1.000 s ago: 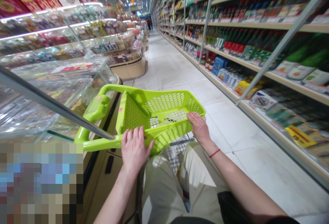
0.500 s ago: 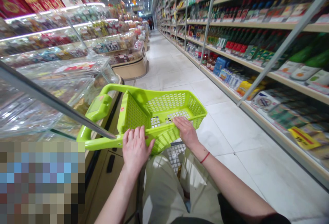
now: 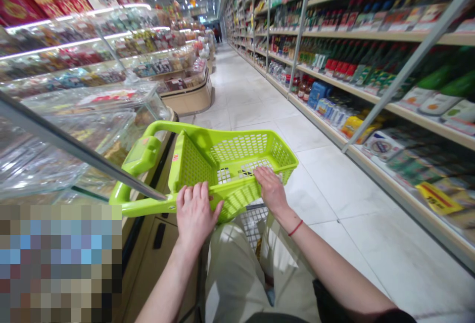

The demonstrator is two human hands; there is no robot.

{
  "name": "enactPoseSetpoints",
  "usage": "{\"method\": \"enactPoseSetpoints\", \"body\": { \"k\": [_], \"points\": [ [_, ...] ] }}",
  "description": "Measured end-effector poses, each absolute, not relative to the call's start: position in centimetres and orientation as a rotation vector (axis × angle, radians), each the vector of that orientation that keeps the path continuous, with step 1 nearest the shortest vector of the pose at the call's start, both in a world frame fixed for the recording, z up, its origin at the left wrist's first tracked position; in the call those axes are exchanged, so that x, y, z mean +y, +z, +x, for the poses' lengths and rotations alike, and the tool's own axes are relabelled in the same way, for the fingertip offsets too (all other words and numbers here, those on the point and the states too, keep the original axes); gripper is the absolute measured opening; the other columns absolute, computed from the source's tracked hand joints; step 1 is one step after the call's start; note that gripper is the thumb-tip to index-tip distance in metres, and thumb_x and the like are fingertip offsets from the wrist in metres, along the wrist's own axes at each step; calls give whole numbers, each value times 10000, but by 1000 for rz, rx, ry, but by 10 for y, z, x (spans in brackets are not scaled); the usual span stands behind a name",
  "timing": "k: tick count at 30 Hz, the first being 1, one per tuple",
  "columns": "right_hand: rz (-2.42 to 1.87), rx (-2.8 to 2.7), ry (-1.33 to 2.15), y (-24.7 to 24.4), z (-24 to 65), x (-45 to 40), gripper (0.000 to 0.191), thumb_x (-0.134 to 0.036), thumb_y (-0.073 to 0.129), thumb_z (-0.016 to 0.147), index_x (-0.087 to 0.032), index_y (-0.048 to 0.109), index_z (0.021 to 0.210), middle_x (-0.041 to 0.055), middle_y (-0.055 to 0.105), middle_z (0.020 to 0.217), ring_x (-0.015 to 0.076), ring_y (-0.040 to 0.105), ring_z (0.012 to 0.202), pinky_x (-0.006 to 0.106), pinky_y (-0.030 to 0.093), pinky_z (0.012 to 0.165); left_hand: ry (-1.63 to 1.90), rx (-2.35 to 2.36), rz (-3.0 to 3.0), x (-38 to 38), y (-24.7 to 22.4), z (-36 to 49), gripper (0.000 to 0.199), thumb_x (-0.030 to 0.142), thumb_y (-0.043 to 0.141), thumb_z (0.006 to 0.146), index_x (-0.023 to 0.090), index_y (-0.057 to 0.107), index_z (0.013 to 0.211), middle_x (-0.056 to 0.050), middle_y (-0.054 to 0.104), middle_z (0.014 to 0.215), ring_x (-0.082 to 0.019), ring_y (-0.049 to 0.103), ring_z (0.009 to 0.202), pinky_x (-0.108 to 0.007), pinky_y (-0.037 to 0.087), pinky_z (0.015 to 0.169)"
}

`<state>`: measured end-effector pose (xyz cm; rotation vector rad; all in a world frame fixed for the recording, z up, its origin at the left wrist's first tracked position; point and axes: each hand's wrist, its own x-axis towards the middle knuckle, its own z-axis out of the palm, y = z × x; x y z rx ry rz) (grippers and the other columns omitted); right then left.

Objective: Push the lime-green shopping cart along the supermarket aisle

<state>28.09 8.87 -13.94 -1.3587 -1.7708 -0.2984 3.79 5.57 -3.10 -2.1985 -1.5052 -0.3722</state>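
A lime-green plastic shopping cart (image 3: pixel 235 199) stands sideways in front of my body, its handle loop to the left and its latticed basket to the right. No goods show inside the basket. My left hand (image 3: pixel 195 211) is closed over the near rim, close to where the handle begins, with the fingertips curled over the edge and the thumb along the outside. Farther right on the same rim lies my right hand (image 3: pixel 271 189), its fingers hooked over the edge into the basket; a red cord (image 3: pixel 296 228) circles that wrist.
Tall shelves (image 3: pixel 371 96) of bottles and boxes line the right side. On the left, display bins (image 3: pixel 122 110) of packaged goods and a wooden counter (image 3: pixel 152 253) stand close to the cart. A pale tiled aisle (image 3: pixel 319 184) runs ahead, with a distant person (image 3: pixel 218 33) in it.
My right hand has shifted slightly to the right along the cart's rim. My left hand and the cart stay almost where they were.
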Motion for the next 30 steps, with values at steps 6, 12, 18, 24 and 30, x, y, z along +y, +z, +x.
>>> {"method": "enactPoseSetpoints", "body": {
  "k": [6, 12, 18, 24, 30],
  "points": [
    [-1264, -1834, -290, -138, 274, 89, 573, 46, 381, 842, -183, 614, 1312, 78, 653, 1313, 191, 534, 1311, 450, 420, 1146, -370, -1509, -2198, 56, -31, 38, 589, 493, 555, 867, 68, 556, 1274, -172, 632, 1153, -330, 529, 1078, -481, 311, 1081],
    [-1323, -1796, -220, -143, 301, 87, 661, 77, 355, 794, -184, 577, 1359, 106, 634, 1335, 200, 504, 1341, 495, 411, 1148, -394, -1495, -2184, 55, -31, 38, 557, 483, 546, 869, 101, 560, 1274, -166, 634, 1147, -327, 541, 1074, -484, 319, 1077],
    [-1167, -1898, -167, -133, 257, 82, 625, 20, 329, 856, -137, 470, 1445, 135, 548, 1429, 197, 417, 1406, 465, 398, 1163, -434, -1494, -2217, 56, -33, 37, 571, 481, 526, 880, 94, 541, 1299, -173, 635, 1131, -329, 539, 1070, -497, 317, 1077],
    [-1137, -1953, -186, -127, 240, 82, 565, -37, 321, 913, -171, 484, 1437, 99, 565, 1419, 190, 456, 1377, 433, 417, 1148, -403, -1502, -2218, 56, -33, 36, 581, 482, 529, 883, 70, 543, 1292, -176, 632, 1142, -327, 530, 1079, -482, 305, 1087],
    [-1235, -1895, -237, -131, 266, 83, 538, -10, 351, 910, -197, 571, 1364, 85, 620, 1358, 205, 509, 1333, 472, 433, 1128, -394, -1498, -2198, 55, -31, 38, 572, 479, 545, 873, 65, 558, 1267, -172, 630, 1155, -330, 532, 1077, -477, 303, 1086]
  ]
}}
